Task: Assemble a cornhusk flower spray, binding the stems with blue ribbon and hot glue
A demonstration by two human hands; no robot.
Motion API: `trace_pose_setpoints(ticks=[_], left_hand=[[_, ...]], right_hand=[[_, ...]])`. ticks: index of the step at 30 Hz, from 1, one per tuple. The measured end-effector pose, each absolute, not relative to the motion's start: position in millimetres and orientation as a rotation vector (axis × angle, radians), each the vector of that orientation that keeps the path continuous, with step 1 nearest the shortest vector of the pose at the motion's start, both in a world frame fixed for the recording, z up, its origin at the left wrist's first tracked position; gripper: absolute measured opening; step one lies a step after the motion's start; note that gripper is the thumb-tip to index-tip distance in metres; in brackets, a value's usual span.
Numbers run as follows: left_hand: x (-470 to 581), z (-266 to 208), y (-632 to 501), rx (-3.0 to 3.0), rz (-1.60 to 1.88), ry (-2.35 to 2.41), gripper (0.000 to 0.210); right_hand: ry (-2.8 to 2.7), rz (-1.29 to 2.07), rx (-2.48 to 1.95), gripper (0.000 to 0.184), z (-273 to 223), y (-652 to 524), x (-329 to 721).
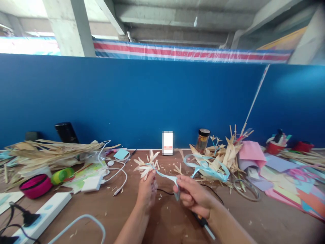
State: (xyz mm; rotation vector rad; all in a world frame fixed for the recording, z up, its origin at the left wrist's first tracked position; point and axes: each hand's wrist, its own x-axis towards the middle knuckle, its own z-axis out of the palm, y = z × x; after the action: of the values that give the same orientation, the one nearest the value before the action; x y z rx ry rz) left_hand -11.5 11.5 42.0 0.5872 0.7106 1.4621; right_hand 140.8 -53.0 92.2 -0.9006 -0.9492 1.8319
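My left hand (148,189) is closed around the base of a flower (146,168) with pale, pointed petals that look like dried husk. From just under the petals a light blue ribbon (166,175) runs across to my right hand (194,195), which pinches it between thumb and fingers. The ribbon's loose end hangs below those fingers. What my left fingers grip beneath the petals is mostly hidden. Partly covered by my right hand and wrist, a tool (203,222) with a black and orange body and a pale rod lies on the table.
Dried husks (232,150), a loose blue ribbon coil (208,167) and a black-lidded jar (203,139) are at right, beside coloured paper (281,193). A phone (168,143) stands by the blue partition (152,101). At left are a power strip (47,217), white cables and more husks (56,152).
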Motion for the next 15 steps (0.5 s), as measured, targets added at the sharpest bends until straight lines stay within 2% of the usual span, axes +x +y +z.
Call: trace_pose_setpoints(ticks=[3,8,15], left_hand=[[-11,40,12,0.604,1.449,0.735,0.024],[-8,38,9,0.627,1.414,0.764,0.023],[-4,40,4,0.649,1.419,0.786,0.024]], right_hand=[[-0.908,1.815,-0.94,0.02,98,-51,153],[-0.974,1.537,-1.086,0.026,93,-37,170],[-1.149,1.436,-1.242,0.02,90,-25,186]])
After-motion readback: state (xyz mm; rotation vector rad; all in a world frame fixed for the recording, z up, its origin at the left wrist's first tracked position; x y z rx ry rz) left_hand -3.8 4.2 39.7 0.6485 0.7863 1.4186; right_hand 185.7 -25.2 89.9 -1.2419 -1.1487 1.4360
